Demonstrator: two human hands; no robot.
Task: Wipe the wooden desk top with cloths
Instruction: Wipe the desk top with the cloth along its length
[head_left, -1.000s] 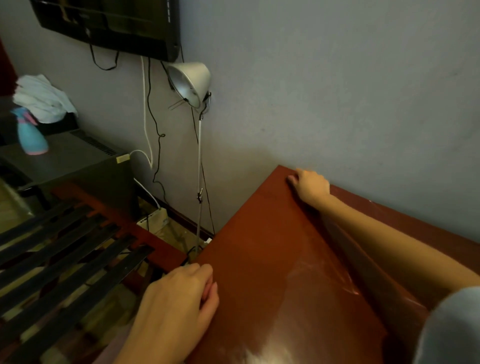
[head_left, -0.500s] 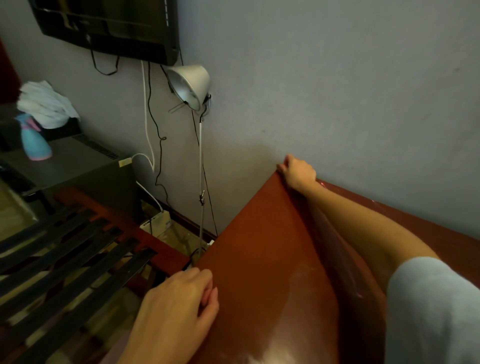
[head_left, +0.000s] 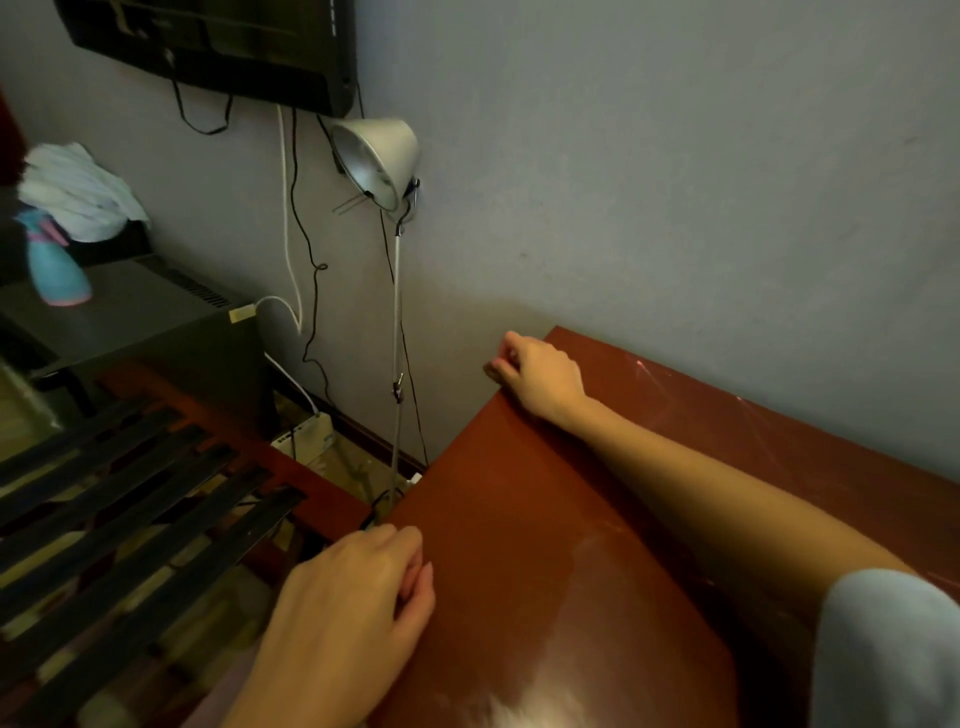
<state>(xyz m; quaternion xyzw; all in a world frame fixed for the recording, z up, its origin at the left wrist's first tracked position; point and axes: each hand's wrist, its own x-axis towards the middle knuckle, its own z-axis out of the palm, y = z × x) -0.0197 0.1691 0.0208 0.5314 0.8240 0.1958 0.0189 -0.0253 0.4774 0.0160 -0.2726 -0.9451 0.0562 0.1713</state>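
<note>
Your right hand (head_left: 540, 376) is at the far left corner of the table (head_left: 545, 519), fingers curled tight over the left edge beside the wall (head_left: 649, 182). A small dark object shows under the fingertips; whether it is a cloth cannot be told. Your right forearm lies across the red-brown tabletop. Your left hand (head_left: 348, 618) rests at the near part of the left edge, fingers bent loosely inward, thumb against the forefinger, nothing visibly held. A white cloth (head_left: 78, 195) lies heaped well off to the left, behind a blue spray bottle (head_left: 54, 267) on a dark cabinet (head_left: 135, 317). A lamp (head_left: 376, 156) stands between cabinet and table.
</note>
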